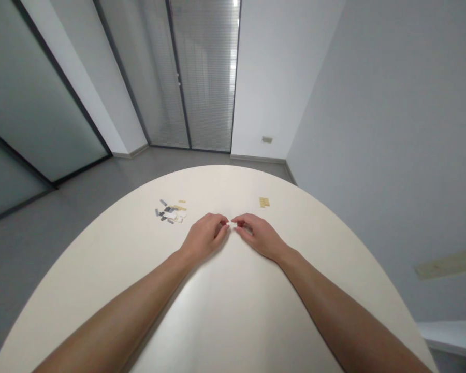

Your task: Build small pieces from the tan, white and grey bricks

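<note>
Over the middle of the round table, my left hand (pixel 208 231) and my right hand (pixel 258 233) meet around a small white building brick (pixel 232 225). The thumb and fingers of my left hand pinch its left end. My right hand grips the right end in the same way. Fingertips cover both ends, so I cannot tell whether it is one piece or several joined. To the left of my hands lies a loose pile of small building bricks (pixel 171 214) in white, grey, black and yellow. A flat yellow brick piece (pixel 264 202) rests beyond my right hand.
The white round table (pixel 233 311) fills the lower view, its curved far edge standing before a grey floor (pixel 120 181). Behind are glass partitions (pixel 205 77) with dark frames. A pale wall (pixel 392 129) rises at the right.
</note>
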`<state>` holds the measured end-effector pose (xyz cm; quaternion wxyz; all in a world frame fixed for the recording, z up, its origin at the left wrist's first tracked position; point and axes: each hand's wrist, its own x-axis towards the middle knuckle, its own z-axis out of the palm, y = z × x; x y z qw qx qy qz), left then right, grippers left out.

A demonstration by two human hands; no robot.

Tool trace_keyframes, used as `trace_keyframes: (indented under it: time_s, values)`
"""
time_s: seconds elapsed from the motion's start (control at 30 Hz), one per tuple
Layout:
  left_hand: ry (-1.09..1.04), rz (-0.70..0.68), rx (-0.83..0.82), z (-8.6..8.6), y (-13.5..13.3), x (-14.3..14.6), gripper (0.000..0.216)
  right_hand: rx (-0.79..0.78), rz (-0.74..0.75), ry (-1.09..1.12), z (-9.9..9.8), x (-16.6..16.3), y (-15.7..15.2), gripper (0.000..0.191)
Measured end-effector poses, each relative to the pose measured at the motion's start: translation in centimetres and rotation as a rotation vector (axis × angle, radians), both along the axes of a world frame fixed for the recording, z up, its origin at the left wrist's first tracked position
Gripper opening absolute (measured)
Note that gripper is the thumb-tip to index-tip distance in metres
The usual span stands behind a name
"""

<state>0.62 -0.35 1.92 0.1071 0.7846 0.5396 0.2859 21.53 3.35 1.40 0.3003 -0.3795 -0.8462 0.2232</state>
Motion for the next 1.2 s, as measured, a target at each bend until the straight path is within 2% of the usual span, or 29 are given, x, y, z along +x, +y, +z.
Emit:
trace_keyframes:
  time_s: [0.43, 0.77, 1.2]
  values:
    - [0.011, 0.002, 0.02, -0.39, 0.18, -0.03, 0.018, 0.016, 0.012, -0.011, -0.06, 0.06, 0.14, 0.022]
    - [0.037, -0.03, 0.041, -0.61, 0.32, -0.27, 0.023, 0.034, 0.042, -0.052, 0.06, 0.02, 0.12, 0.024]
    - [0.031, -0.023, 0.045, -0.62, 0.33, -0.17, 0.023, -0.027, -0.019, -0.019, 0.01, -0.07, -0.01, 0.015]
